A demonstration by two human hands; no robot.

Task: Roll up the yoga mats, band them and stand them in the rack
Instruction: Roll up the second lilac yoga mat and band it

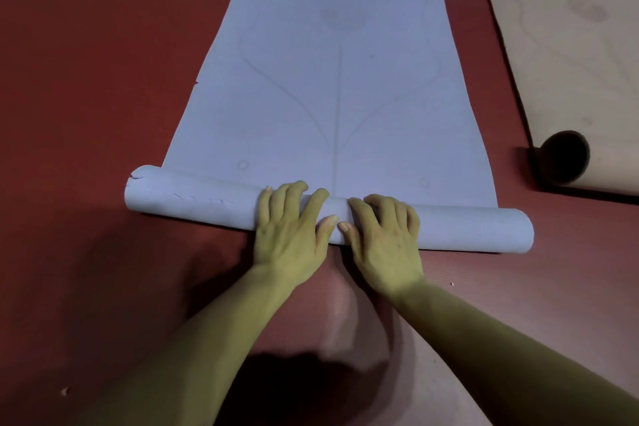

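Your left hand (290, 228) and right hand (383, 235): side by side, fingers curled over the roll, thumbs nearly touching | blue mat (328, 79): centre frame, near end rolled, rest flat toward top | tan mat (570, 45): upper right, on red floor (86, 79)

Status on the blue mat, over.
Left hand, right hand cupped over the rolled end, mid-width. Blue mat mostly flat ahead, roll small. Tan mat apart at right, not in the way.
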